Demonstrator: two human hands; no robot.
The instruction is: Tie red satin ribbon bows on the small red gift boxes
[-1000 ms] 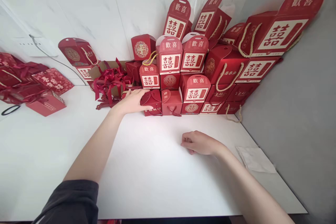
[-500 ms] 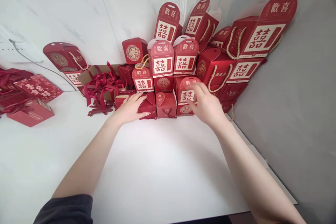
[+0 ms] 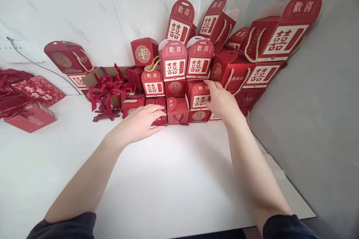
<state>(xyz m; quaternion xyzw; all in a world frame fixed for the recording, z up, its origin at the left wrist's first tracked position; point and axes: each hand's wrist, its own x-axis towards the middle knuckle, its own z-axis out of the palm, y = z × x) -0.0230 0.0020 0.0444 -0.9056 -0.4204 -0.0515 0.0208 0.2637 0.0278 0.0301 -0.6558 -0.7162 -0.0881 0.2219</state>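
Observation:
Red gift boxes with white labels and rope handles stand stacked against the tiled wall. My left hand, fingers apart, is in front of a low red box in the bottom row and partly hides it. To its right is a red box with a dark cord. My right hand has its thumb and fingers spread at the right side of a labelled box, which rests on a box with a round gold emblem. Whether the fingertips touch it is unclear.
An open cardboard box spills dark red ribbons at the left. Further left lie a flat red box and a cable. A large box tops the right stack beside the grey wall.
My left hand has drawn slightly toward me and right, off the top of the low boxes. My right hand has shifted slightly, its fingers now at the upper right of the labelled box.

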